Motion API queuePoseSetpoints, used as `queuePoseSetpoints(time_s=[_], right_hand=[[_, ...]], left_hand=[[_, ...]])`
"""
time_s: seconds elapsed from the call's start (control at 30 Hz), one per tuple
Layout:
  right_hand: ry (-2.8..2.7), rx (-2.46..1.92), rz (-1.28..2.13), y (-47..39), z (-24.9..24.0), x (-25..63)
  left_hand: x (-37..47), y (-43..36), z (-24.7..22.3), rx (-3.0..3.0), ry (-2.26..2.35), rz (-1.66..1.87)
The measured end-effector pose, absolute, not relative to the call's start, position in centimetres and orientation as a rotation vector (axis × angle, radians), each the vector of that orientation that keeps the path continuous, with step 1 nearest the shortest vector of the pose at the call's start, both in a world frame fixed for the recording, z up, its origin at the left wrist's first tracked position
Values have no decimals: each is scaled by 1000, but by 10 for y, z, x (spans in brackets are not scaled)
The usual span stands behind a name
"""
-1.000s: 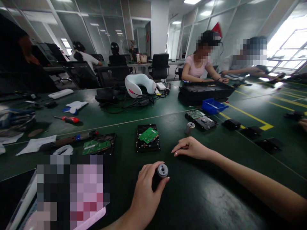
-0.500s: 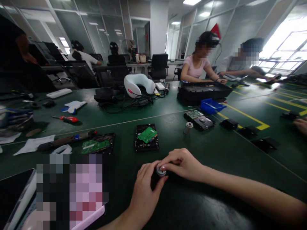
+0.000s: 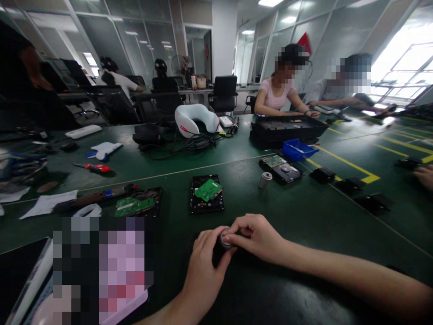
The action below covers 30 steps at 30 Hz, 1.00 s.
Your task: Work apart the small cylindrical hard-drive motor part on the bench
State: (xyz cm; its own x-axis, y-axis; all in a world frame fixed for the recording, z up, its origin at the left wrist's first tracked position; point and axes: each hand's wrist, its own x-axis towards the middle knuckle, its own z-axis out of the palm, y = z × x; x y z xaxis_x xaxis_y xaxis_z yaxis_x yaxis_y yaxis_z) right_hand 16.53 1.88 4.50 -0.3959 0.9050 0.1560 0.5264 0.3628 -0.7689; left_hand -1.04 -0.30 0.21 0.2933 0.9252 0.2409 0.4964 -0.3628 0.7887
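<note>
Head view: the metal cylinder [image 3: 222, 242] was toward the near edge of the surface [image 3: 297, 295].
Left hand [image 3: 204, 266]: my fingers held it around the side.
Right hand [image 3: 260, 237]: my fingers, narrow, touched its top; whether they gripped, I couldn't tell.

Before you, green tabletop [image 3: 338, 221], yellow lines [image 3: 371, 178] on its right side. Far from you, glass partitions [image 3: 149, 45] in pale frames, left and right of white pillar [image 3: 225, 40]; black office chair [image 3: 225, 92] before pillar. At your far right, bright window [image 3: 411, 63]; overhead, lit ceiling lamp [image 3: 270, 2].
</note>
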Motion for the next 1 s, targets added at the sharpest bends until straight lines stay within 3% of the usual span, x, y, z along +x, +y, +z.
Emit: queuePoseSetpoints(time_s=[0.3, 0.57, 1.0], right_hand=[[-2126, -1068, 816, 58, 75, 219], [-2459, -1085, 865, 88, 39, 258], [-2270, -1001, 985, 91, 28, 256]], left_hand=[[-11, -4, 5, 1980, 1268, 904], [-11, -3, 7, 1973, 1282, 884], [-11, -4, 6, 1973, 1287, 893]])
